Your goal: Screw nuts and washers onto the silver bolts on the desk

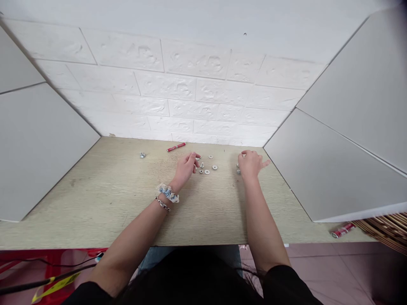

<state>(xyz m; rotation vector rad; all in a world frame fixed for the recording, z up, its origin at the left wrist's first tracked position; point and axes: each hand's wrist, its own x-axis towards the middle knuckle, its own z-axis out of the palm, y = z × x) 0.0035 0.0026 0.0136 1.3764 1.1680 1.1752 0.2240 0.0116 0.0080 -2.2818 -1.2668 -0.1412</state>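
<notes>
On the wooden tabletop, my left hand (186, 167) hovers beside a small group of metal hardware, its fingers loosely bent and slightly apart. Near its fingertips are a small bolt (202, 165), a nut (201, 171), a flat washer (207, 172) and a wider washer (215, 167). Another washer (210, 156) lies behind them. My right hand (252, 164) is further right, fingers curled in a pinch and little finger stretched out; what the fingertips hold, if anything, is hidden. Small silver hardware (238, 171) sits against its left side, partly covered.
A bolt with a washer (143, 155) lies at the left. One red battery-like cylinder (176, 147) is near the white brick-pattern wall (178, 87); another red cylinder (342, 230) lies at the front right beside a woven basket (386, 228). Grey panels (47, 148) flank both sides.
</notes>
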